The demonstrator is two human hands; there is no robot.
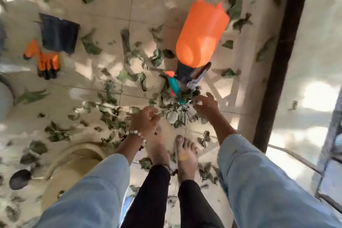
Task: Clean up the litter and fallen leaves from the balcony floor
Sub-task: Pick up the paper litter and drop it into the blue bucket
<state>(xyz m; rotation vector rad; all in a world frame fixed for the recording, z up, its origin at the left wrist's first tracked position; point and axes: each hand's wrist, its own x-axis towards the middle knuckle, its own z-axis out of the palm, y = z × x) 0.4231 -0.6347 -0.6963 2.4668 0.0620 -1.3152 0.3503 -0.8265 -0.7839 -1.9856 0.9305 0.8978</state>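
Green fallen leaves lie scattered across the beige tiled balcony floor, piled thickest just ahead of my bare feet. My left hand, with a bead bracelet on the wrist, hovers over the pile with its fingers curled in; I see nothing clearly held in it. My right hand is spread open just above the leaves beside the metal tines of a teal hand rake. The rake lies on the floor, partly buried in leaves.
An orange plastic sprayer bottle lies on its side behind the rake. Orange-and-black gloves and a dark bag lie at the left. A beige basin and a dark scoop are at lower left. A dark door frame runs along the right.
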